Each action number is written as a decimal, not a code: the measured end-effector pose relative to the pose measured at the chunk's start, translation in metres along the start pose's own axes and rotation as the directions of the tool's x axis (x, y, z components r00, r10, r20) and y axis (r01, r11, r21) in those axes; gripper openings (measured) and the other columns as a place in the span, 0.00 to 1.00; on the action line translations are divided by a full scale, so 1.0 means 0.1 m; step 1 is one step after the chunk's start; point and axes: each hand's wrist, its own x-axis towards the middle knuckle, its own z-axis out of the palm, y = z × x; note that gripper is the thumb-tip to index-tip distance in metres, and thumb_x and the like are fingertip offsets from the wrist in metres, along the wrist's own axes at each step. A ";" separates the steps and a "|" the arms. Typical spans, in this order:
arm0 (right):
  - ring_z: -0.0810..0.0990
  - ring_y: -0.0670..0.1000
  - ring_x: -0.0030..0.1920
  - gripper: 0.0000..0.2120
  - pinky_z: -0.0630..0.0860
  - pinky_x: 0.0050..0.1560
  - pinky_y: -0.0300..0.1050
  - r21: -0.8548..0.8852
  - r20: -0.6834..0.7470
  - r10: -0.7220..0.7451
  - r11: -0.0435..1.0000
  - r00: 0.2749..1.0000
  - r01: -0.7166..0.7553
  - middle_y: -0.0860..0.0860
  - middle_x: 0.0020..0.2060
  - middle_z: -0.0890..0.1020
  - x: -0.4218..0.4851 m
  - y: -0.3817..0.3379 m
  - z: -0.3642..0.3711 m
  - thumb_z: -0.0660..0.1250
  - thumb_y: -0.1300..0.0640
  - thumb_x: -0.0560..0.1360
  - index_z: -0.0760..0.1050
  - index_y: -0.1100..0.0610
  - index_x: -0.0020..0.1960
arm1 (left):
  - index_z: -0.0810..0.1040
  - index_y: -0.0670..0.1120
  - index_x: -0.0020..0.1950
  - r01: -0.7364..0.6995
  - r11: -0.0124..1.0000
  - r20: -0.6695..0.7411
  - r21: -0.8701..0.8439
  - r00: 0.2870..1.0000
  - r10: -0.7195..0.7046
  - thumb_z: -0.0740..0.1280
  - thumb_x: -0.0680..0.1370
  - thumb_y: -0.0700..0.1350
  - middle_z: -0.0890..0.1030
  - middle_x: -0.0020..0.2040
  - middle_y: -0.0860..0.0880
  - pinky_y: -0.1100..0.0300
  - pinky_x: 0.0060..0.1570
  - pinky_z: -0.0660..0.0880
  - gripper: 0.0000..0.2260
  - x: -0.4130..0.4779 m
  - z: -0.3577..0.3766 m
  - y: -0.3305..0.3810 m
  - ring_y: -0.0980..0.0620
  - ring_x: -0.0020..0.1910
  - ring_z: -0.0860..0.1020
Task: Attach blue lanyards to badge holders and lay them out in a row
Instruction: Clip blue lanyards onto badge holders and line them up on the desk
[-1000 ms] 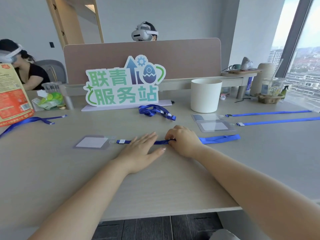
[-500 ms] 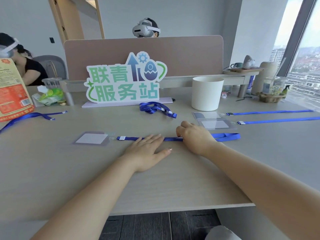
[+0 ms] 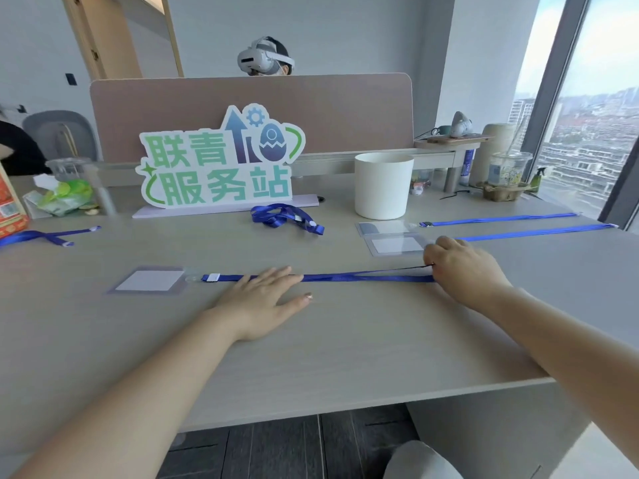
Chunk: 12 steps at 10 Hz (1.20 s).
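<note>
On the pale tabletop (image 3: 345, 347) a blue lanyard (image 3: 363, 277) lies stretched left to right, its white clip end touching the tab of a clear badge holder (image 3: 148, 281) with a white card inside. The left hand (image 3: 266, 299) lies flat and released, palm down, fingers spread over the strap just right of the clip, pinning it to the surface. The right hand (image 3: 463, 267) is curled over the strap's far end, fingers clenched on the lanyard; the upper layer of the strap lifts slightly off the lower one as it nears that hand. Just behind the right hand lie two more holders, one (image 3: 397, 245) with a white card and another (image 3: 380, 227) behind it, each beside a straight lanyard running off to the right: the nearer strap (image 3: 532, 232) and the farther strap (image 3: 501, 219). Whether the nearer strap is clipped to its holder I cannot tell, since the hand hides the joint. A bunched lanyard (image 3: 283, 217) sits near the middle of the tabletop, in front of a green-lettered sign (image 3: 221, 160). One more lanyard (image 3: 41, 235) lies loose at the left edge. A white cup (image 3: 382, 186) stands right of the sign.
</note>
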 end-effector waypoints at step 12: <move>0.76 0.50 0.47 0.03 0.70 0.49 0.41 0.613 0.120 0.152 0.766 0.981 -0.193 0.49 0.48 0.78 -0.18 0.28 0.02 0.67 0.59 0.71 0.79 0.54 0.40 | 0.45 0.59 0.77 -0.113 0.993 -0.007 0.027 0.994 0.113 0.42 0.75 0.70 0.43 0.77 0.61 0.53 0.75 0.42 0.33 0.39 0.16 0.70 0.60 0.76 0.43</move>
